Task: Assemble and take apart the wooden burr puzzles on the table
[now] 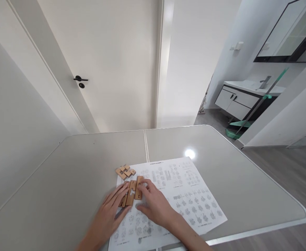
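My left hand (110, 211) lies over the left side of a group of notched flat wooden puzzle pieces (130, 198). Its fingers rest across them and its thumb reaches along their lower edge. At the right of the group, my right hand (157, 205) holds a wooden puzzle piece marked with a 2 (138, 192), fingertips at its upper right and thumb near its lower end. A narrow gap shows between that piece and the ones under my left hand. Part of the leftmost piece is hidden by my left fingers.
A printed sheet with grey diagrams (189, 202) lies beneath the pieces on a grey table (221, 167). Small interlocked wooden pieces (125, 171) sit at the sheet's upper left corner. Beyond the table are a white door (116, 69) and a washbasin cabinet (236, 99).
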The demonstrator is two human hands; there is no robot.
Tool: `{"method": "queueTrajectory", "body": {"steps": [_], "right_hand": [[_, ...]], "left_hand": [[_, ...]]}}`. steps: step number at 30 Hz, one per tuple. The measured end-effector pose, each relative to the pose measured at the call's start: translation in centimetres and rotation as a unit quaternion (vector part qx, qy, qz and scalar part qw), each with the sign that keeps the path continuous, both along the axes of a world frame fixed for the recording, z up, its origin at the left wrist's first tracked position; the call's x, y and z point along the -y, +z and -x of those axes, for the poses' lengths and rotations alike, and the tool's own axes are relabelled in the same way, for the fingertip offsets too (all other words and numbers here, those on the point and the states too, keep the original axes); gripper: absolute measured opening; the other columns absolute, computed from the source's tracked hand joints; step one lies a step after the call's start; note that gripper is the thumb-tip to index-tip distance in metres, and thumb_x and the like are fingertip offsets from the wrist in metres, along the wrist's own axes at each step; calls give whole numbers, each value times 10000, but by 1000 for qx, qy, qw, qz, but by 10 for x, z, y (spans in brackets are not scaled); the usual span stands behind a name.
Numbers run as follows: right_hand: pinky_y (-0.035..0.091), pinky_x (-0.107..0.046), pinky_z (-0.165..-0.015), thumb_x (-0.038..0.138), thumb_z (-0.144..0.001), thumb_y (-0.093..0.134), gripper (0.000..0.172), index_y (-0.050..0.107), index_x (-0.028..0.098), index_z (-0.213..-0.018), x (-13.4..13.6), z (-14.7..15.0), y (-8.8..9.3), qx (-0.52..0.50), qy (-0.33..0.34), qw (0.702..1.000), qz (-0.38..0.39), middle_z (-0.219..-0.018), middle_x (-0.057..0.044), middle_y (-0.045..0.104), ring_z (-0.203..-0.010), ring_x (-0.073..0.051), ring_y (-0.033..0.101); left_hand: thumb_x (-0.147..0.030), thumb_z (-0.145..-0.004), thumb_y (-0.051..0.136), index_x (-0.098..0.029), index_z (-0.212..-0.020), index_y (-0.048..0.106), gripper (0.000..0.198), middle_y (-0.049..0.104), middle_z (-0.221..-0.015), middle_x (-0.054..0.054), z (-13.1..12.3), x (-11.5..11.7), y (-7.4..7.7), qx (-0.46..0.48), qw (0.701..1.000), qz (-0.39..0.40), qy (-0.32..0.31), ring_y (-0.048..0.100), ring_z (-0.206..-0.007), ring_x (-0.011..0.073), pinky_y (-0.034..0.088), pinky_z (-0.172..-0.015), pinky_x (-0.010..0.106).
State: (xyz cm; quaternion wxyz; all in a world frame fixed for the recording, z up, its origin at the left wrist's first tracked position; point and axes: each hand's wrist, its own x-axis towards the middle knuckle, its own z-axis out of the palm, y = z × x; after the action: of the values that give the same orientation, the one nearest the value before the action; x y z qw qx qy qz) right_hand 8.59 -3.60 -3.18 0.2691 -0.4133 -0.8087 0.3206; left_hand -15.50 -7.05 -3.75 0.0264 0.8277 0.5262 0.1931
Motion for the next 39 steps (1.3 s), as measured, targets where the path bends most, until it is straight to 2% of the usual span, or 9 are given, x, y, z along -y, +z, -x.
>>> {"method": "queueTrajectory", "body": {"steps": [5, 8, 14, 19, 23, 32, 36, 39], "right_hand": [[626, -451, -843, 104, -830, 727, 579, 521, 255, -1350, 0, 12, -4, -18, -2, 1000, -20, -1473, -149, 462, -1142, -322, 661], [619, -452, -891, 74, -849, 702, 531, 524, 229, -1324, -5, 16, -4, -36, 1, 999, -24, -1471, -161, 456, -1146, -302, 662], [643, -416, -818, 65, -881, 655, 530, 499, 251, -1352, -8, 13, -4, -50, -3, 998, -25, -1476, -156, 455, -1123, -291, 673], [641, -415, -828, 52, -908, 588, 509, 483, 274, -1354, 6, -1, -4, -54, -2, 999, -8, -1478, -139, 446, -1143, -290, 657], [610, -447, -899, 29, -909, 562, 535, 474, 271, -1379, 15, -6, -6, -37, -14, 999, -35, -1412, -135, 513, -1194, -305, 621], [591, -463, -914, 17, -908, 541, 420, 565, 205, -1282, 3, 13, -5, -21, -32, 997, -63, -1295, -148, 595, -1183, -330, 618], [612, -446, -887, 53, -924, 544, 468, 524, 236, -1355, 15, 1, -1, -40, -23, 998, -39, -1360, -146, 564, -1158, -310, 639], [594, -439, -968, 131, -959, 555, 436, 524, 280, -1368, 34, -25, -2, -67, -32, 997, -28, -1381, -121, 567, -1221, -298, 625]], "left_hand": [[-391, -1009, 564, -295, -1475, 511, 479, 608, -1489, 64, 1, -2, 3, -4, 1000, -9, 1, 587, -1357, 266, 497, -1121, 423], [-395, -1008, 568, -292, -1462, 520, 468, 630, -1465, 54, 1, 0, 3, 0, 1000, -16, 8, 601, -1342, 266, 510, -1110, 428], [-418, -1005, 573, -294, -1412, 570, 426, 670, -1414, 63, 4, 6, -2, 20, 999, -21, 25, 636, -1298, 274, 537, -1081, 425], [-391, -992, 604, -301, -1410, 553, 430, 671, -1412, 45, 8, 13, -2, 26, 999, -32, 18, 639, -1290, 258, 541, -1081, 412], [-365, -999, 606, -307, -1424, 518, 438, 676, -1395, 42, 9, 20, 1, 23, 999, -29, 14, 642, -1276, 247, 535, -1081, 410], [-384, -1006, 587, -318, -1408, 532, 411, 698, -1358, 39, 7, 27, 6, 27, 999, -24, 23, 665, -1242, 254, 538, -1070, 403], [-378, -1011, 574, -323, -1428, 513, 425, 678, -1390, 38, 6, 31, 8, 24, 999, -34, 26, 660, -1246, 251, 545, -1059, 394], [-397, -1011, 572, -326, -1436, 507, 437, 649, -1426, 43, 10, 33, 6, 15, 999, -37, 38, 650, -1255, 254, 553, -1047, 389]]}}
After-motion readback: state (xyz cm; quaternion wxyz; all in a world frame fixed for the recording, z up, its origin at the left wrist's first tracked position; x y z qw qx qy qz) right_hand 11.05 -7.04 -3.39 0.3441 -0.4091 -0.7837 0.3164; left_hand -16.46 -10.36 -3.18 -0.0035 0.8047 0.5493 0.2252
